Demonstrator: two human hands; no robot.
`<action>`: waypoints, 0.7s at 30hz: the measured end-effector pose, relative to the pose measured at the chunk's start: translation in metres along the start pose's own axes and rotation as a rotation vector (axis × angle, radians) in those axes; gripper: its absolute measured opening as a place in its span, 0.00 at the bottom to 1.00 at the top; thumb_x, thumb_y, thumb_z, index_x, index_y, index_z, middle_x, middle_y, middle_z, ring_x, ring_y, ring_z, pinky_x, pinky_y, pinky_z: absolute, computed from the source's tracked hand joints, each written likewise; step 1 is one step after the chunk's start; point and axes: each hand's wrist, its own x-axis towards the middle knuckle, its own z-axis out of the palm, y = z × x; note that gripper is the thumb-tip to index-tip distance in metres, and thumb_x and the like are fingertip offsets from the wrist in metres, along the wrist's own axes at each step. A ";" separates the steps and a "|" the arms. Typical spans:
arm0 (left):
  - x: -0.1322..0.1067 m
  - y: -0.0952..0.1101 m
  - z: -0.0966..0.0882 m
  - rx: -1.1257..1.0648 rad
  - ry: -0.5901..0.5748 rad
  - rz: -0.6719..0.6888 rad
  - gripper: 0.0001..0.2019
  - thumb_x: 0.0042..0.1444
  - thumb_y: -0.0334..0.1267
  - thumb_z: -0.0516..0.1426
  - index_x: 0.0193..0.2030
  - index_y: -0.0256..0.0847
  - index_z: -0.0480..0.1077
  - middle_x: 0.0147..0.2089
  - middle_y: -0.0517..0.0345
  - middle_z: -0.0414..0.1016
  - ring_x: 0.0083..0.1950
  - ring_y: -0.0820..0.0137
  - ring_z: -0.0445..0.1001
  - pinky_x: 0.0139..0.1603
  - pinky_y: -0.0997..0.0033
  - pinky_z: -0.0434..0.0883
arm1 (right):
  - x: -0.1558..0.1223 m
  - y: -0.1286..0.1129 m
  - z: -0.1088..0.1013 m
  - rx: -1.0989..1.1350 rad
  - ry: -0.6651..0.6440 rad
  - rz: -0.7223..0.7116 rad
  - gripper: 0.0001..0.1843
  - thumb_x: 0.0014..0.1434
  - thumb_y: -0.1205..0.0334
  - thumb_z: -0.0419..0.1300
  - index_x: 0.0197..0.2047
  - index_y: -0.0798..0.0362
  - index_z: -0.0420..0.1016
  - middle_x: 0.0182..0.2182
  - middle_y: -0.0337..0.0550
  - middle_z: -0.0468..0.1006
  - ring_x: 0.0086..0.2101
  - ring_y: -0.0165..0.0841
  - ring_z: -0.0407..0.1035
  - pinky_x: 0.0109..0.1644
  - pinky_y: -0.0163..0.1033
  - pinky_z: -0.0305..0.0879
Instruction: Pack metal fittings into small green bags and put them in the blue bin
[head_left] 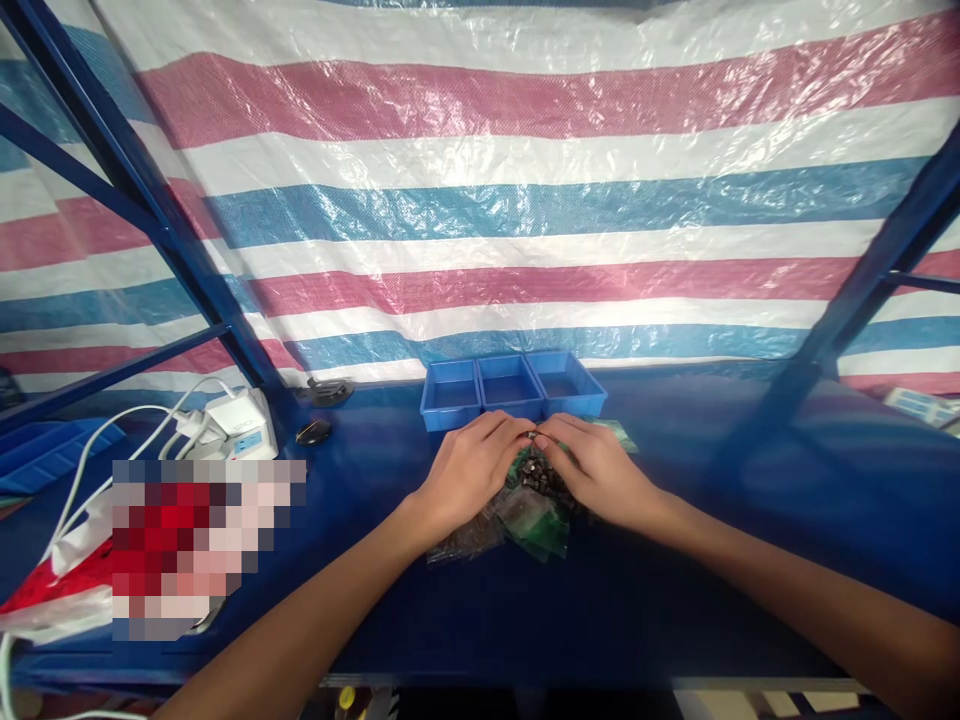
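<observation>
My left hand [466, 468] and my right hand [600, 465] meet at the fingertips over a heap of small dark metallic pieces [538, 475]. Both hands are closed in a pinch on a tiny item between them, too small to name. Below the fingers lies a clear plastic bag with green in it [536, 525]. Another clear bag with brownish contents [465, 540] sits partly under my left hand. A greenish packet [619, 435] shows beyond my right hand. Just behind my hands stand three joined blue trays [510, 385].
On the blue table [735, 470], a black computer mouse [313, 432] and a dark coiled item [330, 391] lie at the back left. A white power strip [244, 425] with cables is at the left, near a red and white bag [67, 590], partly pixelated. Blue frame posts flank the striped sheet [525, 230].
</observation>
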 end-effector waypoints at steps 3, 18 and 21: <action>0.001 -0.003 0.000 0.038 0.002 -0.009 0.10 0.73 0.38 0.52 0.52 0.41 0.72 0.47 0.55 0.79 0.48 0.67 0.78 0.47 0.67 0.76 | 0.000 0.002 0.001 0.027 0.026 0.044 0.11 0.74 0.61 0.51 0.41 0.51 0.71 0.36 0.42 0.77 0.38 0.36 0.72 0.41 0.39 0.62; 0.005 -0.065 -0.021 0.375 0.132 -0.380 0.06 0.66 0.37 0.58 0.45 0.41 0.77 0.43 0.55 0.77 0.48 0.60 0.76 0.49 0.61 0.71 | -0.012 -0.049 -0.014 0.123 0.012 -0.285 0.06 0.70 0.65 0.55 0.41 0.53 0.73 0.32 0.45 0.76 0.34 0.35 0.69 0.38 0.40 0.65; 0.005 -0.070 -0.019 0.369 0.125 -0.404 0.07 0.66 0.38 0.59 0.45 0.41 0.77 0.43 0.54 0.77 0.48 0.60 0.76 0.50 0.60 0.70 | -0.036 -0.099 -0.026 0.315 -0.126 -0.435 0.04 0.62 0.59 0.61 0.39 0.49 0.75 0.29 0.44 0.76 0.30 0.35 0.70 0.32 0.40 0.69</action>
